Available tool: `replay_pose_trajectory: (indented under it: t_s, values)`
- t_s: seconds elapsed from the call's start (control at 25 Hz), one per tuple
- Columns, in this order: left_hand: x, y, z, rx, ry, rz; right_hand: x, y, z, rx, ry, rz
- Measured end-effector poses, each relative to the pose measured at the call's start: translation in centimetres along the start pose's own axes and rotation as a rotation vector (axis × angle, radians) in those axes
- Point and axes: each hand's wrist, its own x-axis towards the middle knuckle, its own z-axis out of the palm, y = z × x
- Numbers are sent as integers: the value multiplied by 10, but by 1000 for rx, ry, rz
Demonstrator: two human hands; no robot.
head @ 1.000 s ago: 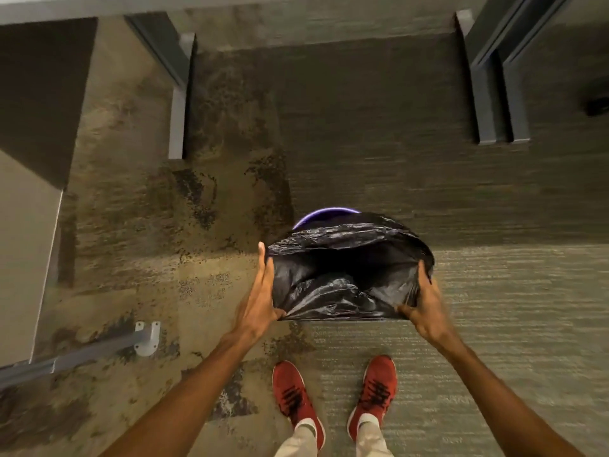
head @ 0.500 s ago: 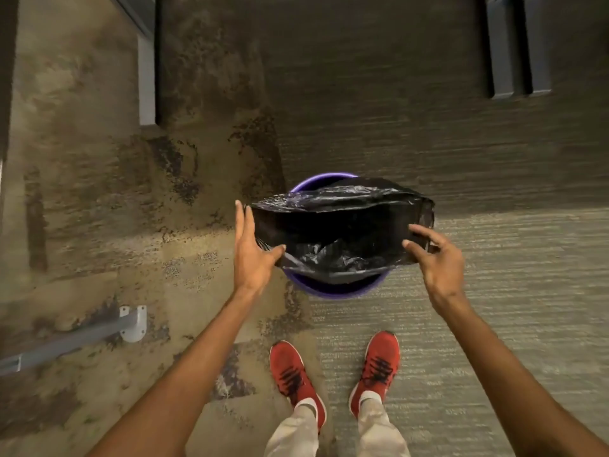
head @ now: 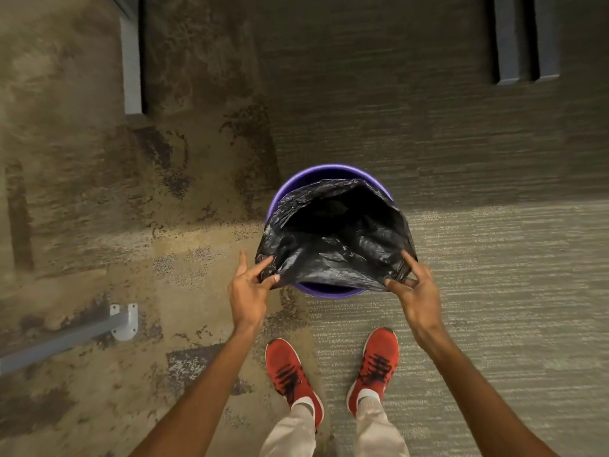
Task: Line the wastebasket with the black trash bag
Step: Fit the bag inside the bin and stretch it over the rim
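A round purple wastebasket (head: 298,179) stands on the carpet just ahead of my feet. The black trash bag (head: 333,245) hangs open inside it, its mouth wide and dark. Its far edge lies inside the far rim, where purple shows. The near edge is lifted above the near rim. My left hand (head: 248,288) pinches the bag's near-left corner between thumb and fingers. My right hand (head: 415,288) pinches the near-right corner. The basket's bottom is hidden by the bag.
Grey metal furniture legs stand on the carpet: one with a foot plate (head: 123,319) at the near left, one upright (head: 131,61) at the far left, two (head: 527,41) at the far right. My red shoes (head: 291,374) are right behind the basket.
The bag's mouth has opened wider and sunk deeper into the basket. My hands have shifted from the bag's sides to its near corners, and more of the purple rim shows at the far side.
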Motion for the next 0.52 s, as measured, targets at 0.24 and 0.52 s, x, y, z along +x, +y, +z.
replay_pose_trajectory:
  t_s: [0.24, 0.52]
  values:
    - [13, -23, 6, 336, -91, 100, 13, 27, 0, -4, -17, 53]
    - [6, -43, 18, 426, -152, 188, 21, 47, 12, 205, 56, 260]
